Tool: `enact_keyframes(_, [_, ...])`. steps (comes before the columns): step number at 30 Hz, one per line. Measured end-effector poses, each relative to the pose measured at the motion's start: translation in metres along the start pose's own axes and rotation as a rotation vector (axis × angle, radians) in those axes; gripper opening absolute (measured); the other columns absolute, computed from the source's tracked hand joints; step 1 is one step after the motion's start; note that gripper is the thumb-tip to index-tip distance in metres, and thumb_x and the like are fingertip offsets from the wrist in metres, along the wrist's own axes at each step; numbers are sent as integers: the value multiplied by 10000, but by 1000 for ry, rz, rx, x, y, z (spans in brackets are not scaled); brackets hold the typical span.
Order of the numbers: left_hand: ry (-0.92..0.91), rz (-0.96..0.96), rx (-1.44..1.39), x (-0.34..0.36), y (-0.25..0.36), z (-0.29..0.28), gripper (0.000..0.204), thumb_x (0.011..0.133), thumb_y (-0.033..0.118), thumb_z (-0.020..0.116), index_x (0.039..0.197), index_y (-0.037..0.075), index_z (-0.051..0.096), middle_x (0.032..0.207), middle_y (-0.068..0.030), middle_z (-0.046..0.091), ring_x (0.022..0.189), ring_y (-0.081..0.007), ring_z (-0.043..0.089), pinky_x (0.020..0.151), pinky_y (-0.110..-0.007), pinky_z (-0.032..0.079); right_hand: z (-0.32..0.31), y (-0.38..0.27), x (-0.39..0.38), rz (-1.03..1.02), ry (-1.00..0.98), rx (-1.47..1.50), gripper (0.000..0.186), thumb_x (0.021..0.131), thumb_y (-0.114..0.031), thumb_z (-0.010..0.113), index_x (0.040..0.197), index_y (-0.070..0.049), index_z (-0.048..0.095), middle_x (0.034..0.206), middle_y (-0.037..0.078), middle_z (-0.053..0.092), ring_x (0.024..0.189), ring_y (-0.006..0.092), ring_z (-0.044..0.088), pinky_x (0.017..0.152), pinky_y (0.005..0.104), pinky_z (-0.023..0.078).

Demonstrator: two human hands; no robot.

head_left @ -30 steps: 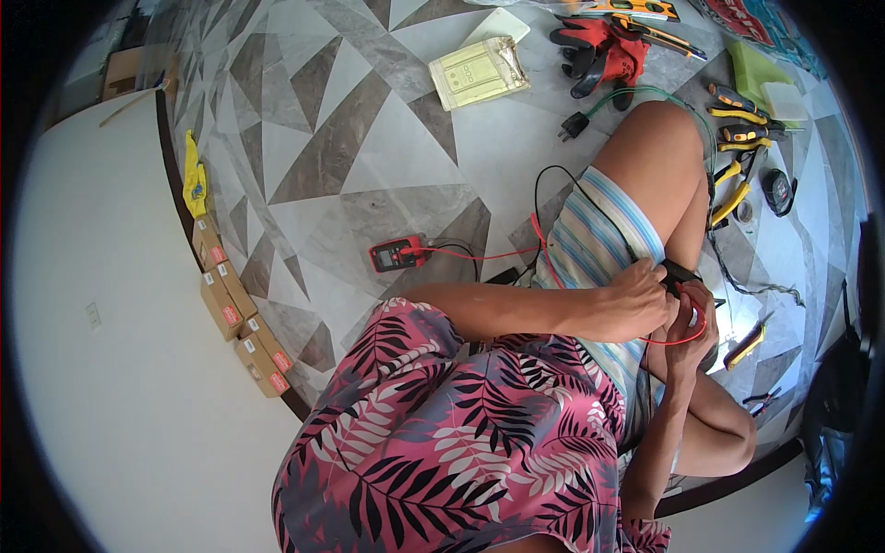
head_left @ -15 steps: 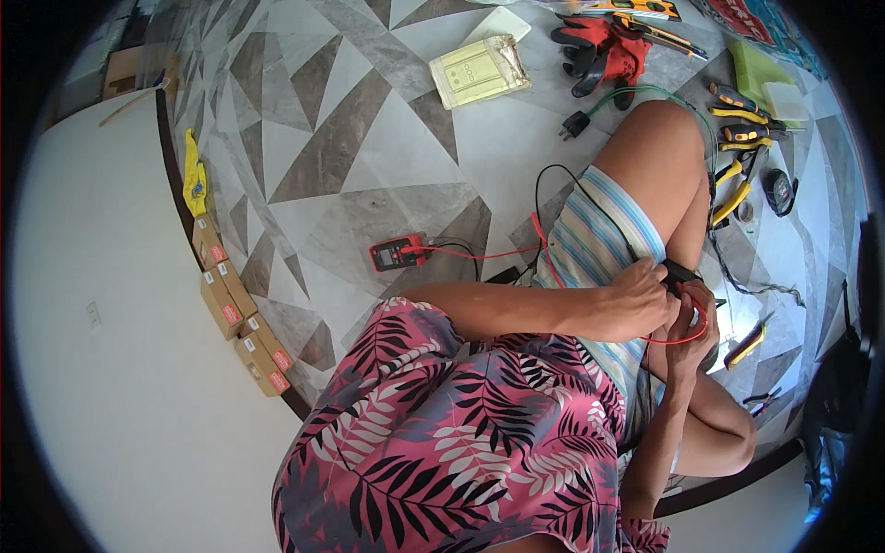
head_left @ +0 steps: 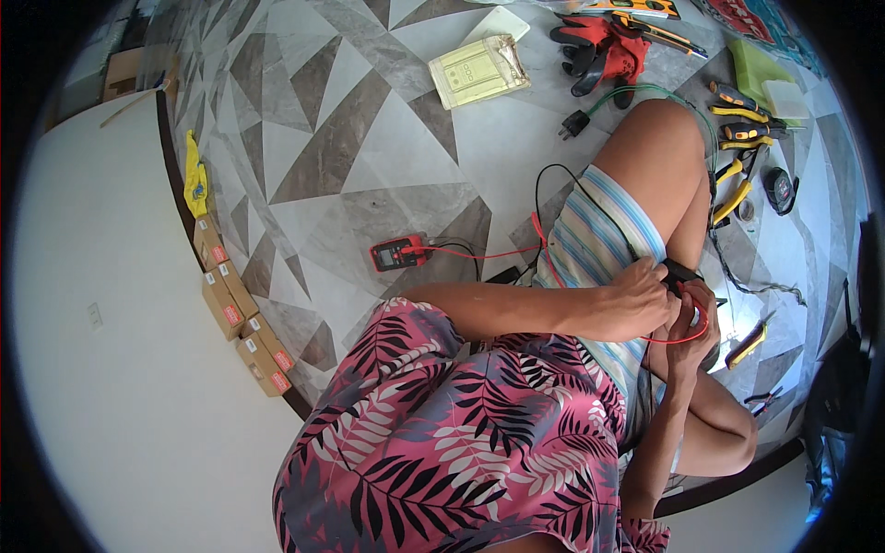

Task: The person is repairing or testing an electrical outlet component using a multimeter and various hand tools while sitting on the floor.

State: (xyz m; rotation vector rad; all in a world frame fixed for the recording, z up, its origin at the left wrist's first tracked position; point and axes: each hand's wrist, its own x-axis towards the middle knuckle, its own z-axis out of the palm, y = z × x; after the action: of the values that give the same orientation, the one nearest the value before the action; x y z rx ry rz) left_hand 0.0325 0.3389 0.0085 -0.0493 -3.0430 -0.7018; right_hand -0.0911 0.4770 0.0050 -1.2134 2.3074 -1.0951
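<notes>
My left hand is closed, its fingers pinched around the end of a thin black test lead; the probe tip is hidden. Close against it, my right hand is closed with a red test lead looping over its fingers. A black object shows just beyond both hands, above my lap; its kind I cannot make out. Both leads trail back to a red and black multimeter on the floor at my left. Fingertips and contact points are mostly hidden.
Pliers, screwdrivers, a tape measure and a yellow-handled cutter lie to the right. Ahead are red-black gloves, a plug on a green cord and a yellowish packet. Small cartons line the left wall.
</notes>
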Motion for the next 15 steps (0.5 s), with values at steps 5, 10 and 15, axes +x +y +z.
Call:
enact_keyframes(5, [21,-21,-17,0,1,6,133,812,192,617,817,78,685,775,-39,701,916,-221,630,794,-365,434,1,2,0,-12,2,-24,106,931,24,628,1030,-5,651,1025,147,717,921,308,721,815,377,561])
enact_keyframes(10, [37,-22,-22,-2,0,4,130,812,190,614,819,78,682,763,-42,701,900,-220,635,791,-360,436,1,1,-2,-5,-11,-13,116,939,39,608,1045,13,647,1039,150,710,930,292,710,828,365,555])
enact_keyframes(15, [27,-31,-21,-2,0,3,123,808,186,616,803,80,677,753,-44,698,883,-220,637,783,-357,438,1,2,-2,-16,-24,-19,118,950,45,596,1057,32,643,1045,151,704,940,272,700,840,351,549])
